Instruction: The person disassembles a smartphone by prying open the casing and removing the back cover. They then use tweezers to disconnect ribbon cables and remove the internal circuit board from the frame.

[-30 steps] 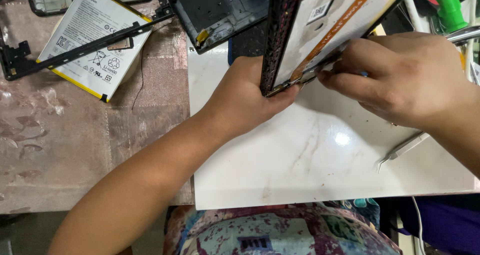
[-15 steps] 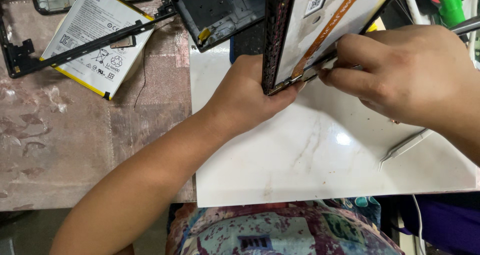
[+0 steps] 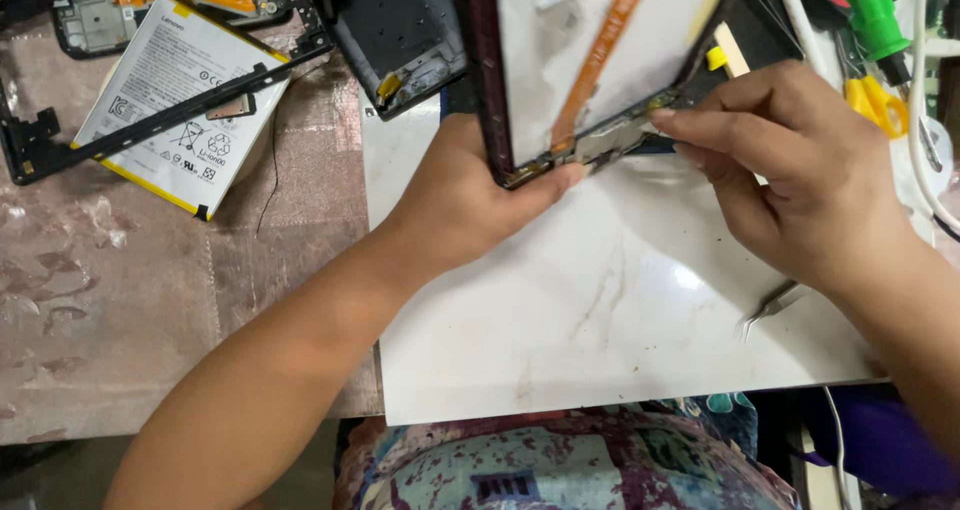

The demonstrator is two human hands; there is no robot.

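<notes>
Both hands gripped the tilted panel (image 3: 600,60): left hand (image 3: 470,200) wrapped its lower corner, thumb along the edge; right hand (image 3: 790,170) pinched fingers shut at that bottom edge. Tweezers (image 3: 768,308) lay on the slab (image 3: 600,310) beneath the right wrist.

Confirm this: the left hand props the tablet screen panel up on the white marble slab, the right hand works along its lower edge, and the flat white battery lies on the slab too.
Not quite: the head view shows the battery on the brown mat, left of the slab. Everything else holds.
</notes>
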